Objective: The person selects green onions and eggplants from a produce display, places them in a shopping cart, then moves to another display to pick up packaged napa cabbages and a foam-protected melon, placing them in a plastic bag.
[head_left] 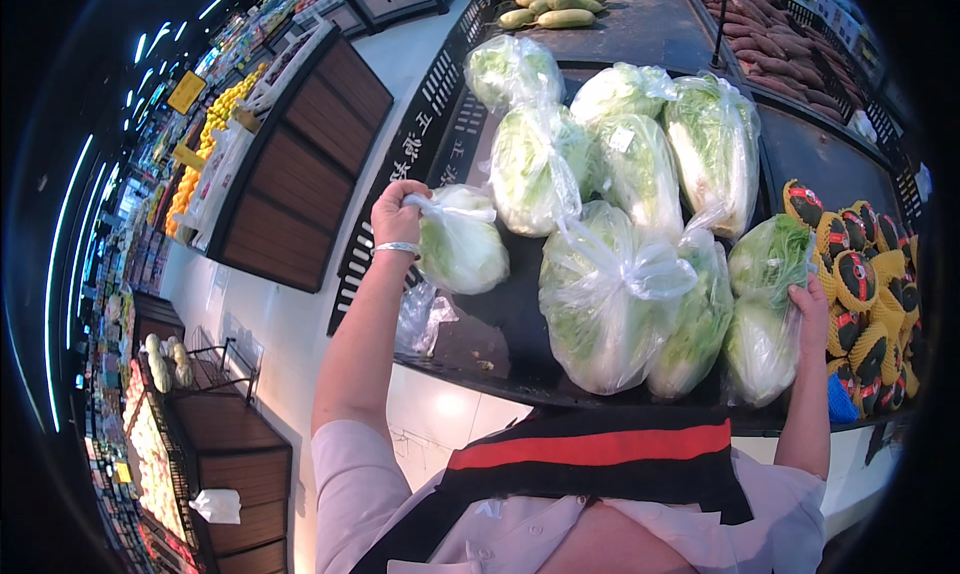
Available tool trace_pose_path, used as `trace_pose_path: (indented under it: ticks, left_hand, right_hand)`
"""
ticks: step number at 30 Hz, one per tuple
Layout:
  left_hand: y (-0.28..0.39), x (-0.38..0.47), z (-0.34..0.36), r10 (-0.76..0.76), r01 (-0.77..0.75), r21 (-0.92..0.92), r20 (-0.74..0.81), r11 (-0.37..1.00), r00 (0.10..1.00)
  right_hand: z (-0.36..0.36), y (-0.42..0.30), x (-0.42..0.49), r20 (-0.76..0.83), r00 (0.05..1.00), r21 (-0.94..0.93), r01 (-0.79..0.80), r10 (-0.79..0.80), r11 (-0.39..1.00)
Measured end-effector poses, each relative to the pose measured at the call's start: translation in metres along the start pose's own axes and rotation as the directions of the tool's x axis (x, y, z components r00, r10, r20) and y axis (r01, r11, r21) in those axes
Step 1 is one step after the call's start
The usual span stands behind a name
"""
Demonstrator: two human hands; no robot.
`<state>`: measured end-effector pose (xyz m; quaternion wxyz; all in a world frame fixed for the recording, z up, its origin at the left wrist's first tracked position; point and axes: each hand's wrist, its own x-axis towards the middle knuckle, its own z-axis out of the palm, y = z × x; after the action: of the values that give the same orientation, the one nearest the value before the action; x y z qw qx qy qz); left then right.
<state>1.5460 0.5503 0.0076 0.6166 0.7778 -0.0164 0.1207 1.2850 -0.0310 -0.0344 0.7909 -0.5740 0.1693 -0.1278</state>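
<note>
My left hand [400, 212] is closed on the gathered top of a clear plastic bag that holds a pale green cabbage [463, 245]. At the right, my right hand [810, 304] grips the side of a bagged leafy cabbage [763, 341] near the front edge of the black display stand. Between my hands sit a large knotted bag of napa cabbage [600, 326] and a slimmer bagged cabbage [694, 319] leaning against it. Behind them stand more bagged napa cabbages [536, 169], [716, 154], several in all.
Crumpled clear plastic [420, 319] lies at the stand's left front corner. Dark melons in yellow foam nets [855, 280] are heaped on the right. Pale green gourds or radishes [566, 19] and sweet potatoes [772, 49] lie farther back. A wood-panelled stand [300, 169] rises across the aisle.
</note>
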Motion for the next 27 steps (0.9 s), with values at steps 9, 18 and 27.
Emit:
trace_pose_path:
  ticks: [9,18,27]
  left_hand:
    - [-0.019,0.095,0.039,0.258,-0.205,0.431,-0.068,0.879,0.964]
    - [-0.018,0.134,0.096,0.434,-0.495,0.475,0.240,0.728,0.869]
    - [0.046,-0.021,0.150,0.533,-0.820,0.057,0.734,0.569,0.421]
  right_hand:
    - [0.002,0.000,-0.004,-0.020,1.000,0.074,0.005,-0.003,0.997]
    - [0.010,-0.005,-0.009,-0.094,0.995,0.033,0.016,-0.013,0.999]
    - [-0.010,0.006,-0.014,-0.325,0.931,-0.264,0.076,-0.163,0.961]
